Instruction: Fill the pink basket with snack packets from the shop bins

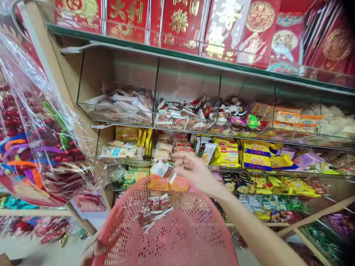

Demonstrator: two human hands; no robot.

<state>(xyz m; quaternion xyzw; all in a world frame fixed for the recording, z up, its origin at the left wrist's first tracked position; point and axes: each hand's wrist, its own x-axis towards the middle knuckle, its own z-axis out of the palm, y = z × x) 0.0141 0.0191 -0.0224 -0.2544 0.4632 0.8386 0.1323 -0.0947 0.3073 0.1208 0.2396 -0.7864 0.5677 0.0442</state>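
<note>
A pink perforated plastic basket (177,236) tilts toward me at the bottom middle. My left hand (95,248), smeared by motion, is closed on its left rim. Inside the basket lie several small wrapped snack packets (155,207), with brown contents and white, red and green printing. Over the far rim is my right hand (194,171), its fingers closed on a similar snack packet (162,169) with a white label. Part of that packet is hidden by the fingers and blurred.
Beyond the basket, glass-divided shelves hold wrapped snacks, including yellow packets (226,151). Red-and-gold boxes or envelopes (181,22) stand on the upper glass shelf (138,48). At left, a wooden post (59,85) stands beside a clear-wrapped bundle (36,147).
</note>
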